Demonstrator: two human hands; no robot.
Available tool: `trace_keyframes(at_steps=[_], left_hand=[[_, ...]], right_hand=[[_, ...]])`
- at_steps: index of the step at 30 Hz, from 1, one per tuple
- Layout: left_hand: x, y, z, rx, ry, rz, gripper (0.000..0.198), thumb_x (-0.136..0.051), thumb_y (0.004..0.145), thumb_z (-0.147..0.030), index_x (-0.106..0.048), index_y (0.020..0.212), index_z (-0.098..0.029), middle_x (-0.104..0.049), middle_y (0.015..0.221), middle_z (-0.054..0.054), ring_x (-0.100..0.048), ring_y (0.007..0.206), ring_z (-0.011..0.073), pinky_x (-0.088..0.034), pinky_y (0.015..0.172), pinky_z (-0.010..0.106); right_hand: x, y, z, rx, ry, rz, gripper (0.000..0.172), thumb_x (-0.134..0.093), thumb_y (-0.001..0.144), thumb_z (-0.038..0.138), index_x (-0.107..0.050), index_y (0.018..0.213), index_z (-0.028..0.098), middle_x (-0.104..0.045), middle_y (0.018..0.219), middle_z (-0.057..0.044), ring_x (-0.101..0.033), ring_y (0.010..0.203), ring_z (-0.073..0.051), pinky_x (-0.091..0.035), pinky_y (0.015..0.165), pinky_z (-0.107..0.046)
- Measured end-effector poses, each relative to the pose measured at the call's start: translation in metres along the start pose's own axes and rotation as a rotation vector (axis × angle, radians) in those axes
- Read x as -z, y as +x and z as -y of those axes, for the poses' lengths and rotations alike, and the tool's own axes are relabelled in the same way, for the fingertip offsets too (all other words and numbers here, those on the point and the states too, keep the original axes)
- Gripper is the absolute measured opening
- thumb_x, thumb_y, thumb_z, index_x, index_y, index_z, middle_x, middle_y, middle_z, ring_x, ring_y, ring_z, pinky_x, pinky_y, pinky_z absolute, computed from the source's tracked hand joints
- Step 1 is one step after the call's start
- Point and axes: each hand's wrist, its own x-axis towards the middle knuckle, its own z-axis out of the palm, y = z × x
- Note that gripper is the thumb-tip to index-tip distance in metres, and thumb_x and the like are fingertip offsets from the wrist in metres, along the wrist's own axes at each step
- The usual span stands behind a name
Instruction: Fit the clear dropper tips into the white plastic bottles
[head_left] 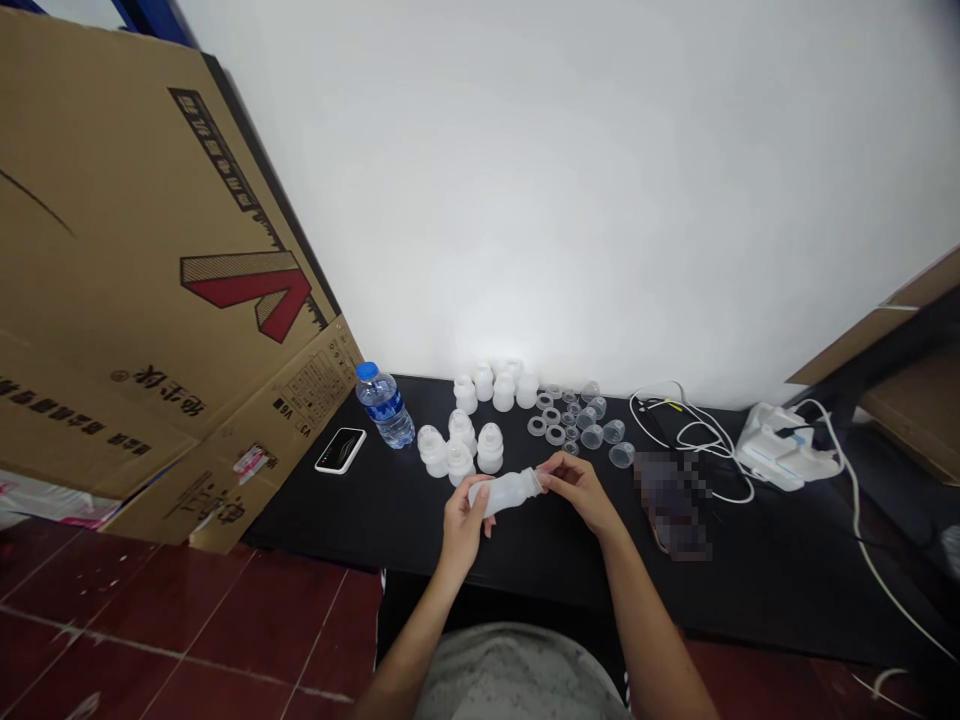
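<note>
My left hand (463, 522) is wrapped round the body of a translucent white baby bottle (506, 492), which lies tilted nearly level with its neck to the right. At that neck, the thumb and fingers of my right hand (577, 485) are pinched together; what they hold there is too small to tell. Beyond the bottle stands a near group of small white capped bottles (460, 445), with a back group of white bottles (495, 388) by the wall. To their right lie several translucent rings (555, 435) and clear dome-shaped caps (615, 432).
A water bottle (386, 408) and a white-edged phone (341, 450) are on the black table (360, 520) at left, beside a large cardboard box (150, 250). At right are a pixelated dark object (675, 505), white cables (701, 440) and a white device (787, 448).
</note>
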Motion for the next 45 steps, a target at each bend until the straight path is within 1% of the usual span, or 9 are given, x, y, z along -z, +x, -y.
trace_keyframes(at_steps=[8,13,20,25,30,33,37,41,45], left_hand=[[0.000,-0.001,0.000,0.000,-0.001,-0.002,0.053,-0.070,0.095,-0.066,-0.073,0.112,-0.016,-0.062,0.059,-0.003,-0.055,0.045,0.0103,-0.044,0.044,0.019],[0.000,-0.002,0.000,-0.014,0.027,0.015,0.050,-0.070,0.095,-0.063,-0.073,0.114,-0.017,-0.062,0.062,-0.003,-0.055,0.047,0.0107,-0.044,0.046,0.019],[0.000,-0.004,-0.002,-0.017,0.069,0.038,0.049,-0.073,0.094,-0.061,-0.073,0.120,-0.019,-0.068,0.075,0.000,-0.058,0.053,0.0124,-0.049,0.052,0.023],[0.001,-0.004,-0.001,-0.034,0.101,0.034,0.047,-0.072,0.095,-0.058,-0.072,0.123,-0.020,-0.071,0.085,0.002,-0.060,0.056,0.0126,-0.051,0.057,0.025],[0.001,-0.005,-0.003,-0.047,0.110,0.028,0.047,-0.071,0.096,-0.059,-0.072,0.124,-0.020,-0.072,0.090,0.003,-0.062,0.058,0.0134,-0.053,0.060,0.026],[-0.001,-0.007,-0.004,-0.059,0.104,0.057,0.046,-0.073,0.095,-0.057,-0.072,0.124,-0.021,-0.075,0.103,0.007,-0.071,0.075,0.0190,-0.058,0.068,0.028],[-0.003,-0.009,-0.003,-0.094,0.082,0.093,0.044,-0.077,0.094,-0.052,-0.072,0.124,-0.021,-0.074,0.124,0.012,-0.073,0.114,0.0290,-0.061,0.096,0.037],[-0.002,-0.008,0.001,-0.089,0.078,0.095,0.045,-0.075,0.095,-0.053,-0.071,0.127,-0.021,-0.074,0.122,0.012,-0.074,0.109,0.0284,-0.062,0.093,0.037],[-0.001,-0.008,0.000,-0.084,0.061,0.105,0.045,-0.074,0.097,-0.053,-0.071,0.128,-0.021,-0.075,0.124,0.013,-0.074,0.109,0.0289,-0.063,0.090,0.037]], right_hand=[[0.001,0.003,-0.005,0.023,-0.074,-0.046,0.036,-0.091,0.083,0.051,-0.072,0.081,0.021,-0.072,0.076,-0.002,-0.062,0.069,-0.018,-0.049,0.067,-0.031],[0.002,0.005,-0.008,0.024,-0.216,-0.097,0.044,-0.085,0.085,0.061,-0.068,0.075,0.022,-0.067,0.066,-0.001,-0.057,0.063,-0.017,-0.044,0.061,-0.030],[-0.001,0.005,-0.010,0.076,-0.398,-0.117,0.059,-0.066,0.100,0.066,-0.054,0.062,0.023,-0.053,0.058,0.002,-0.047,0.057,-0.015,-0.037,0.059,-0.030],[-0.004,0.003,-0.010,0.064,-0.442,-0.102,0.065,-0.053,0.107,0.066,-0.052,0.059,0.022,-0.049,0.055,0.002,-0.045,0.055,-0.015,-0.035,0.059,-0.030],[-0.003,0.001,-0.008,0.063,-0.379,-0.019,0.064,-0.053,0.107,0.067,-0.052,0.061,0.022,-0.049,0.059,0.002,-0.046,0.059,-0.015,-0.034,0.060,-0.030],[-0.003,0.002,-0.009,0.009,-0.362,-0.017,0.071,-0.050,0.107,0.070,-0.043,0.054,0.023,-0.039,0.052,0.003,-0.036,0.053,-0.014,-0.027,0.056,-0.031],[-0.002,0.004,-0.010,-0.001,-0.369,-0.130,0.074,-0.051,0.103,0.075,-0.040,0.051,0.024,-0.037,0.048,0.003,-0.034,0.050,-0.014,-0.027,0.055,-0.032],[-0.001,0.004,-0.007,0.067,-0.334,-0.109,0.060,-0.054,0.102,0.074,-0.056,0.070,0.024,-0.050,0.061,0.002,-0.046,0.060,-0.017,-0.035,0.059,-0.030],[-0.002,0.003,-0.006,0.053,-0.355,-0.045,0.061,-0.056,0.103,0.069,-0.049,0.063,0.023,-0.045,0.059,0.003,-0.042,0.059,-0.016,-0.032,0.059,-0.029]])
